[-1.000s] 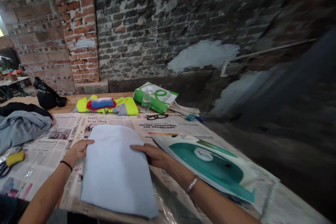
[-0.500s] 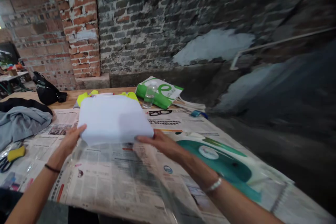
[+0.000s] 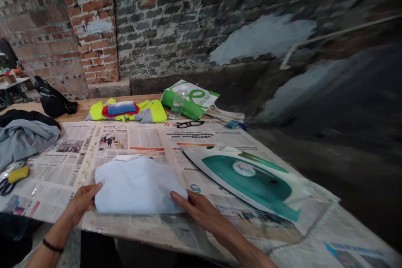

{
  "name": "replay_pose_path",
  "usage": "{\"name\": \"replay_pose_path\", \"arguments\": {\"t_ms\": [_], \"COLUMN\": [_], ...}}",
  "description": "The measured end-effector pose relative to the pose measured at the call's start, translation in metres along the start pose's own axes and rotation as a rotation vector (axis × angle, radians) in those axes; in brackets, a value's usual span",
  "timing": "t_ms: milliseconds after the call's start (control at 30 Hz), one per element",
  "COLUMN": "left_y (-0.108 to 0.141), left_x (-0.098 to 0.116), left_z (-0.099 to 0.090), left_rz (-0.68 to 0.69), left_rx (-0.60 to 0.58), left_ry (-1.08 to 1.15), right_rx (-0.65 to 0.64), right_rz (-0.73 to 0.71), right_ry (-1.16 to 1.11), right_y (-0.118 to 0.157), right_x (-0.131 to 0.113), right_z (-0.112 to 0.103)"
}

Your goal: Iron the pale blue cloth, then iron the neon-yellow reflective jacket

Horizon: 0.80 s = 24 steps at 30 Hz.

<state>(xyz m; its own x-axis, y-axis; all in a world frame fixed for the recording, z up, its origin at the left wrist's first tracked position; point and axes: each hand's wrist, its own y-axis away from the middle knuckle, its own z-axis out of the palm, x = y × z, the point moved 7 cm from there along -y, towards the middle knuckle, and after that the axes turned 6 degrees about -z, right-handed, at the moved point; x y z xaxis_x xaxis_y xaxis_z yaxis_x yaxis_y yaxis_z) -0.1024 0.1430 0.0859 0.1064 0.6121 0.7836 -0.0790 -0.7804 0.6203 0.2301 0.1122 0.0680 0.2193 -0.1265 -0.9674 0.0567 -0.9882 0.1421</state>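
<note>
A folded pale blue cloth (image 3: 136, 186) lies on the spread newspaper (image 3: 125, 142), with a white edge showing at its far side. My left hand (image 3: 82, 203) holds its left edge. My right hand (image 3: 196, 211) grips its lower right corner. To the right of the cloth lies a teal-and-white iron-shaped board (image 3: 248, 180), apart from my right hand. The cloth's underside is hidden.
Beyond the newspaper, a yellow hi-vis garment (image 3: 127, 112) carries folded cloths. Nearby are a water bottle (image 3: 177, 105), a green-and-white bag (image 3: 193, 98) and black glasses (image 3: 188, 124). Grey clothing (image 3: 25, 136) and scissors (image 3: 6, 187) lie left, with a black bag (image 3: 52, 100) behind. Brick walls stand beyond.
The cloth, folded shorter than a second ago, was raised and has come down nearer me. It no longer hides the yellow garment, and both hands have dropped toward the table's near edge.
</note>
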Motion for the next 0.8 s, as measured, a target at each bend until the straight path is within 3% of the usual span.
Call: {"name": "replay_pose_path", "arguments": {"t_ms": [100,233,367,433,500,600,700,800], "left_y": [-0.004,-0.011,-0.020,-0.019,-0.016,-0.022,-0.036,-0.050], "left_x": [0.005,0.013,0.010,0.011,0.012,0.010,0.027,0.071], "left_z": [0.005,0.009,0.001,-0.006,-0.009,-0.002,0.006,0.001], "left_rz": [0.077,0.285,0.284,0.318,0.352,0.351,0.379,0.507], "left_rx": [-0.012,0.062,0.185,0.297,0.382,0.342,0.270,0.306], "left_ry": [0.004,-0.128,-0.264,-0.324,-0.394,-0.379,-0.240,-0.202], "right_rx": [0.149,0.220,0.323,0.369,0.342,0.267,0.239,0.262], "right_rz": [0.026,-0.003,-0.079,-0.080,-0.020,0.039,-0.043,-0.171], "right_ry": [-0.018,-0.035,0.378,0.480,0.446,0.385,0.328,0.288], "right_y": [0.000,0.006,0.012,0.012,0.008,-0.007,-0.034,-0.072], "right_x": [0.002,0.002,0.009,0.018,0.033,0.045,0.028,-0.011], "right_z": [-0.004,-0.008,-0.024,-0.029,-0.028,-0.020,-0.011,-0.005]}}
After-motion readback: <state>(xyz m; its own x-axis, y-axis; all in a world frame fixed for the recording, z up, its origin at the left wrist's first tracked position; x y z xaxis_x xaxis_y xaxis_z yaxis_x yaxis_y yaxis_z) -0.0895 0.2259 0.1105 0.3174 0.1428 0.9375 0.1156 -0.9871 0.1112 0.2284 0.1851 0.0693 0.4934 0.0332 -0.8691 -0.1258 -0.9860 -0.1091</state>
